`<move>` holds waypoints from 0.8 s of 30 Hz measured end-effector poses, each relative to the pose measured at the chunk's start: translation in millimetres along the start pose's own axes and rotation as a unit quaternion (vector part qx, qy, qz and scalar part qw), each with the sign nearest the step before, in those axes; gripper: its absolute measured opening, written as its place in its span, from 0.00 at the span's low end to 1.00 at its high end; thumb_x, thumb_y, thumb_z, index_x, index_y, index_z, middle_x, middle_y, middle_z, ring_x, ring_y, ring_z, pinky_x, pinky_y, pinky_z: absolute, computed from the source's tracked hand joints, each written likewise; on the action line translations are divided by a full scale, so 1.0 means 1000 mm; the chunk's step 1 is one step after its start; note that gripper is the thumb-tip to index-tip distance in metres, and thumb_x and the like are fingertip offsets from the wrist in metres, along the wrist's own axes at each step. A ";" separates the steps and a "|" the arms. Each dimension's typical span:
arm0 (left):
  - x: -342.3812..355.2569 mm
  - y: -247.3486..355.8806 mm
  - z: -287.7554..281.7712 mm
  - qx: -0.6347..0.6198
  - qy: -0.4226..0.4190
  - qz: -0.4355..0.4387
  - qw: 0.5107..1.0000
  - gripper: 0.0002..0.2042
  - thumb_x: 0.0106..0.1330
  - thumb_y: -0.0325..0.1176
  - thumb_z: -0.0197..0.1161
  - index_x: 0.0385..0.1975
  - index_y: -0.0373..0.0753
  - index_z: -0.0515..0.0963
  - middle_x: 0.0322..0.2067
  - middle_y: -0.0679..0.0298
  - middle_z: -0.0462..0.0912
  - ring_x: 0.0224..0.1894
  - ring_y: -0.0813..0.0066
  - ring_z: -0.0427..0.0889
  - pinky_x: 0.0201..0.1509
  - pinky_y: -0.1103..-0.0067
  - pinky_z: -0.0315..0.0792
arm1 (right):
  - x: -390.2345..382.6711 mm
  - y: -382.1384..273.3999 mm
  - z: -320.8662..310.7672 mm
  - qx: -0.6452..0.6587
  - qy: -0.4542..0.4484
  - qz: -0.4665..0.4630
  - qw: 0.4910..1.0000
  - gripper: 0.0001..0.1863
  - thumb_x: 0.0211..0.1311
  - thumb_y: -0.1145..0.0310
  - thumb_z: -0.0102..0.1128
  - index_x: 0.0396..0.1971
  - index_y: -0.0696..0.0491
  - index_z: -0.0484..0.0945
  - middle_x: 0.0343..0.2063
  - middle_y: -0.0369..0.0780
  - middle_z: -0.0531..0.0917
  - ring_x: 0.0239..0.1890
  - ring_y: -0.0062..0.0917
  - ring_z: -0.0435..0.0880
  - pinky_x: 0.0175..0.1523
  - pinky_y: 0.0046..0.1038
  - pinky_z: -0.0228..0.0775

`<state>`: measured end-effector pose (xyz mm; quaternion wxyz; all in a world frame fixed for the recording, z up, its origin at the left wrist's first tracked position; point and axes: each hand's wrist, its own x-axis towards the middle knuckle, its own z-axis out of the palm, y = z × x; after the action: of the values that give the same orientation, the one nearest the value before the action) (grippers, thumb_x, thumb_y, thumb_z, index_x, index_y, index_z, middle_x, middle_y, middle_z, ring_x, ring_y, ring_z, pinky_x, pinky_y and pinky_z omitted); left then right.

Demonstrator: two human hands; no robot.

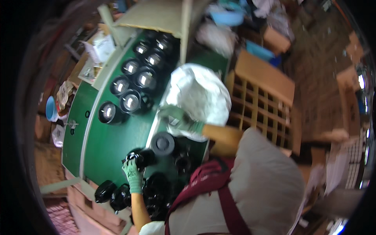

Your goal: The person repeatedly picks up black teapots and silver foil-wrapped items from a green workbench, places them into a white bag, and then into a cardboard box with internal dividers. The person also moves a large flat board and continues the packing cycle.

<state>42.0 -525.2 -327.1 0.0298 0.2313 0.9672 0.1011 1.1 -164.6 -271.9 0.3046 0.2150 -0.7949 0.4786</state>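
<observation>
My left hand (133, 173), in a green knitted glove, has its fingers on the rim of a glossy black round part (146, 156) lying on its side over the green work surface. My right hand (177, 118), also gloved, is smeared by motion at the near edge of a white plastic bag (197, 84); its fingers cannot be made out. Close to it, a matt black round piece (163, 143) stands between my two hands. More glossy black housings (156, 186) crowd the near edge, in front of my body.
Rows of black cups with shiny clear centres (130, 101) stand on the green table (117, 137). Right of the bag is a carton with cardboard dividers (258, 107). A board on posts (156, 15) overhangs the far end. Two small black rings lie at left.
</observation>
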 end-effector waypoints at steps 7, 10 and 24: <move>0.064 0.088 -0.083 -0.062 0.088 0.013 0.994 0.12 0.59 0.28 0.66 0.43 0.36 0.79 0.38 0.58 0.83 0.39 0.62 0.82 0.46 0.70 0.75 | -0.331 0.055 -0.379 -0.711 -0.043 0.422 0.561 0.11 0.59 0.67 0.58 0.42 0.51 0.78 0.43 0.45 0.79 0.48 0.38 0.77 0.51 0.38 0.68; 0.093 0.149 -0.086 -0.193 0.068 -0.003 0.979 0.15 0.59 0.25 0.65 0.46 0.37 0.80 0.43 0.58 0.83 0.43 0.65 0.83 0.53 0.74 0.73 | -0.340 0.023 -0.451 -0.436 0.097 0.598 0.665 0.18 0.61 0.63 0.59 0.48 0.56 0.74 0.46 0.47 0.77 0.48 0.39 0.74 0.54 0.38 0.65; 0.259 0.360 0.157 0.132 -0.206 0.244 0.938 0.14 0.60 0.46 0.61 0.39 0.46 0.79 0.39 0.54 0.81 0.41 0.55 0.80 0.47 0.61 0.70 | -0.639 0.240 -0.698 -0.449 -0.008 0.640 0.623 0.37 0.54 0.51 0.65 0.61 0.54 0.67 0.52 0.48 0.79 0.51 0.41 0.80 0.56 0.37 0.72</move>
<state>-14.0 -65.1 -408.2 0.1717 0.4780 0.8583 -0.0731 505.3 598.2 -615.5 -0.0263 -0.5082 -0.8502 0.1348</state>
